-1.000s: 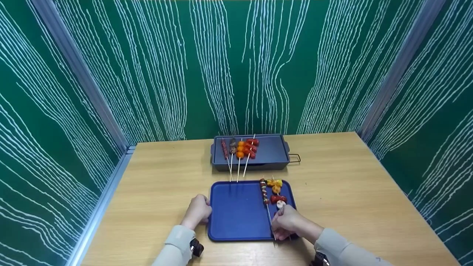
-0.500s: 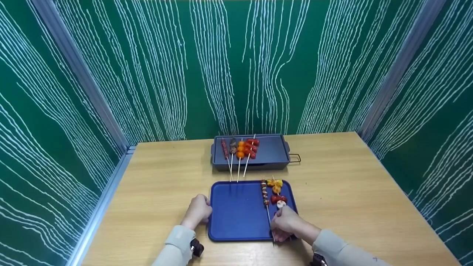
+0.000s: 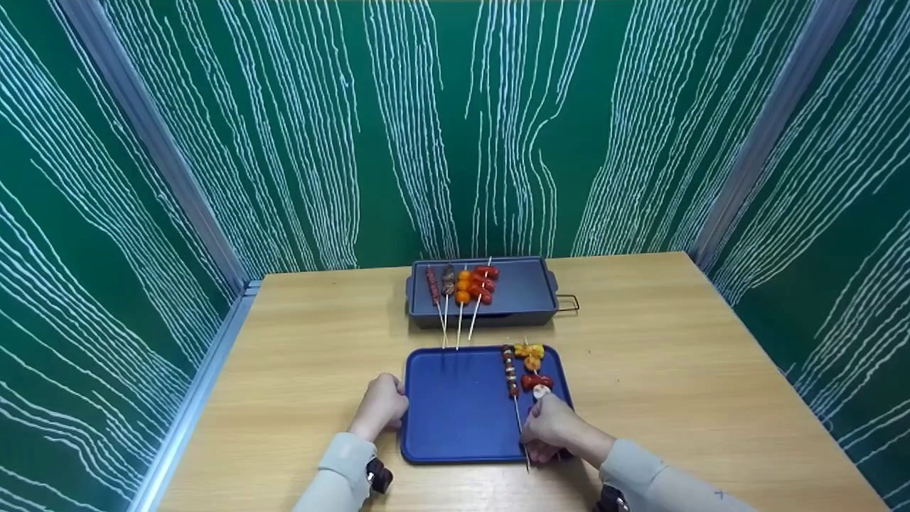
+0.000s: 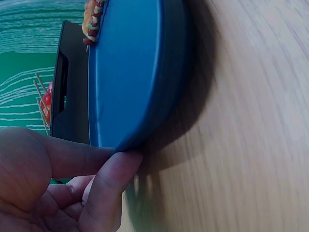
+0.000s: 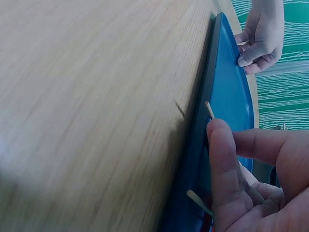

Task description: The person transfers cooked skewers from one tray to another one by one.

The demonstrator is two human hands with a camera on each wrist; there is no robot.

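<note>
The counter (image 3: 654,355) is light wood, smooth with fine grain lines. The blue tray (image 3: 455,412) looks like smooth plastic with a soft shine. The grill pan (image 3: 522,288) is dark grey and matt. The skewer sticks (image 3: 458,323) are thin pale wood.

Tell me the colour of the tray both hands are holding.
The tray is solid dark blue, clearest in the head view.

Head view high, facing forward-down, wrist views close, table-level, all sharing blue tray (image 3: 455,412)
</note>
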